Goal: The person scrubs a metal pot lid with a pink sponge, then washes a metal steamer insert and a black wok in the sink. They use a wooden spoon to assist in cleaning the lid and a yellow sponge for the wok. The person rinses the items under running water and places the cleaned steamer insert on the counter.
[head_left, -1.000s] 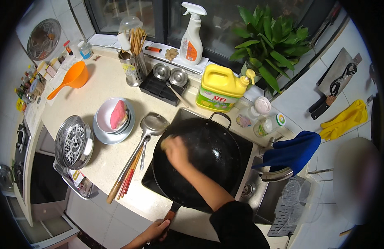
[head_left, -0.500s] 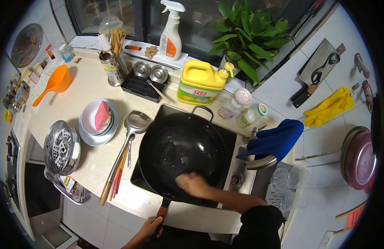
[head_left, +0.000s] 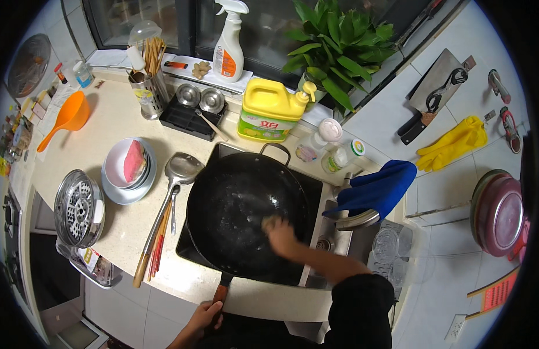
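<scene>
A large black wok [head_left: 234, 203] sits over the sink, on a dark rectangular basin. Its wooden handle [head_left: 221, 292] points toward me, and my left hand [head_left: 206, 314] is wrapped around it. Inside the wok, my right hand [head_left: 283, 237] is closed on a small tan scrubbing pad [head_left: 272, 223], pressed to the right part of the inner surface. Motion smears the pad, so its exact kind is unclear. Wet streaks and whitish foam show on the wok's bottom. Left of the wok lie a metal wok spatula [head_left: 183, 167], a metal spoon and red-ended chopsticks [head_left: 159, 250].
Stacked bowls [head_left: 116, 164] with a pink sponge [head_left: 134, 161], a steamer rack [head_left: 78, 208] and an orange ladle [head_left: 70, 114] stand left. Behind are a yellow detergent jug [head_left: 268, 116] and a spray bottle [head_left: 227, 49]. A blue cloth [head_left: 377, 189] hangs over the faucet at right.
My right hand has slid up and to the right inside the wok with the scrubbing pad. My left hand keeps its hold on the handle. The whole view has shifted slightly.
</scene>
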`<act>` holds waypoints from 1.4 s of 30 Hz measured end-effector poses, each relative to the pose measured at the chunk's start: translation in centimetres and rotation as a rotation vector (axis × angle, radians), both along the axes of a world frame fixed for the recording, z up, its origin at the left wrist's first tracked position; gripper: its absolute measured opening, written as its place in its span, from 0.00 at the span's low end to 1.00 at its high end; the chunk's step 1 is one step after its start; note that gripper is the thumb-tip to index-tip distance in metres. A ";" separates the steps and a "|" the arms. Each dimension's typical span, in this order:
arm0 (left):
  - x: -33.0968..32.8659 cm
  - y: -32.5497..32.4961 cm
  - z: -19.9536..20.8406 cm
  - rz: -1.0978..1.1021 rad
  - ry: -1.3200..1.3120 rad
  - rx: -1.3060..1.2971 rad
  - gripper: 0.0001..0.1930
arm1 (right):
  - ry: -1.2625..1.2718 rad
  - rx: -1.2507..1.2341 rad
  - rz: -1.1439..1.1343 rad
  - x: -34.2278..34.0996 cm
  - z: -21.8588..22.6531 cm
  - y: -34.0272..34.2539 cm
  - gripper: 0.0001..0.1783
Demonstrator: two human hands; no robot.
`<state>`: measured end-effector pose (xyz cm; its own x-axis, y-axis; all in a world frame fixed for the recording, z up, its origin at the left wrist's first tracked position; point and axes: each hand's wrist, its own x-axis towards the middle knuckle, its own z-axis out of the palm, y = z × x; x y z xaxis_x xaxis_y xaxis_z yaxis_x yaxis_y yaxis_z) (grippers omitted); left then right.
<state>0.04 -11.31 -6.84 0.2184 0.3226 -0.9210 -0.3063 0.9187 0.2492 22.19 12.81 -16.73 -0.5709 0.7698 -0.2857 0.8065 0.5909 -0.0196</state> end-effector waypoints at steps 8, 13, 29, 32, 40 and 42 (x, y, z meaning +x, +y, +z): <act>-0.2 -0.9 -0.8 0.032 -0.035 0.019 0.15 | -0.117 -0.015 0.266 2.8 3.8 4.3 0.10; -0.3 -1.3 -1.3 0.030 -0.062 0.061 0.15 | -0.016 0.538 0.332 3.9 2.7 6.2 0.11; -0.3 -1.1 -1.3 0.008 -0.055 0.062 0.19 | -0.278 -0.448 0.119 -0.4 4.5 0.8 0.19; -0.5 -1.2 -1.9 -0.001 -0.122 0.062 0.20 | 0.309 -0.706 0.044 -6.5 3.3 -4.7 0.18; -1.0 -0.9 -1.6 0.012 -0.222 0.022 0.23 | 0.053 -0.907 0.277 2.5 1.6 -0.1 0.20; -1.0 -0.8 -1.6 0.027 -0.245 0.028 0.23 | -0.073 -0.834 0.339 0.4 4.4 -0.4 0.20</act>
